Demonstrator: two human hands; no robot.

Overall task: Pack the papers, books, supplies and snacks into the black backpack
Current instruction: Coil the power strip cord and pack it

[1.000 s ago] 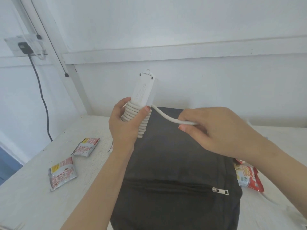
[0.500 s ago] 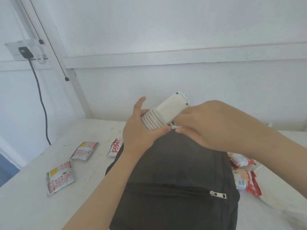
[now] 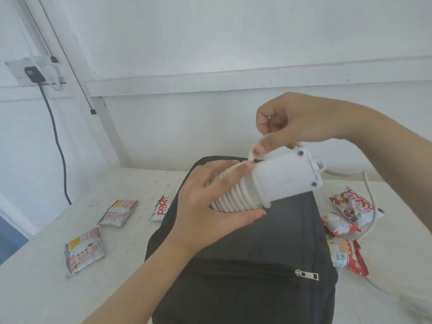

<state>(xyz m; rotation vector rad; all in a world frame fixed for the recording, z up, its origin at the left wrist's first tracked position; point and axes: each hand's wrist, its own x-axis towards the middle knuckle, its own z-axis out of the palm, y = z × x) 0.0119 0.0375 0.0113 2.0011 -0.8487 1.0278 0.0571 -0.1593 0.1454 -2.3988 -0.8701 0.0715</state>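
1. The left hand (image 3: pixel 210 206) is wrapped around a white power block (image 3: pixel 285 181), with the fingers curled over the turns of white cord (image 3: pixel 233 198) wound on its left half.
2. The right hand (image 3: pixel 299 122) is above the block and narrow. Its thumb and fingers pinch one loop of the cord.
3. The block is in the air over the far part of the black backpack (image 3: pixel 257 288), which lies flat on the white table (image 3: pixel 46 288). It is not inside the bag.
4. The zipper pull (image 3: pixel 307 275) on the near pocket looks closed. I cannot tell if the main opening is open.
5. Snack packets (image 3: pixel 83 251) lie on the table to the left and right of the bag, not yet packed.
6. Risk: a loose tail (image 3: pixel 371 206), which seems to belong to the same cord, runs across the packets on the right. If the pinch pulls hard, I think it may drag them.
7. Risk: if the pinch slips, the last turns may spring open and the bundle will not fit well.
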